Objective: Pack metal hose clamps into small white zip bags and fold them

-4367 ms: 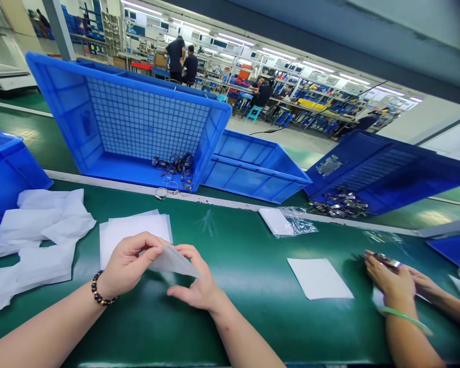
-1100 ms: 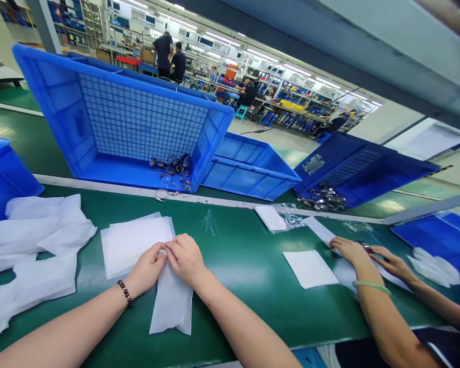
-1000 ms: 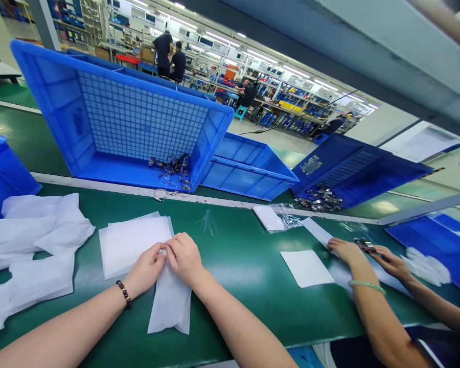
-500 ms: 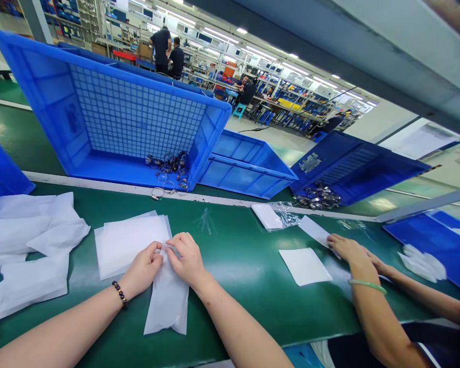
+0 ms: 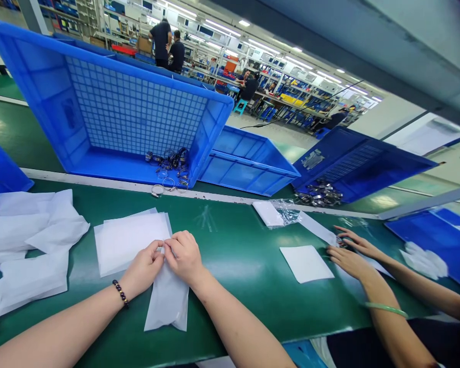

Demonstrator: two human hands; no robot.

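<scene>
Both of my hands pinch the upper end of a narrow translucent white bag [image 5: 167, 301], which lies on the green tabletop with its wider end toward me. My left hand [image 5: 145, 263], with a beaded bracelet on its wrist, grips the bag's left side at the top. My right hand [image 5: 184, 258] holds the same end from the right, its fingertips meeting those of the left. A small bulge shows near the bag's lower end; what is inside cannot be made out. Just beyond my left hand lies a stack of flat translucent bags [image 5: 128, 240].
Filled white bags [image 5: 34, 240] are heaped at the left. A tilted blue crate [image 5: 134, 102] holds metal hose clamps [image 5: 172, 161]. At the right, a co-worker's hands [image 5: 352, 255] handle a bag beside a white stack [image 5: 306, 263]. More clamps [image 5: 318, 194] lie behind.
My right fingers have closed in on the bag's top edge, the bag staying in place. The co-worker's hands have moved apart, one now reaching farther across the table.
</scene>
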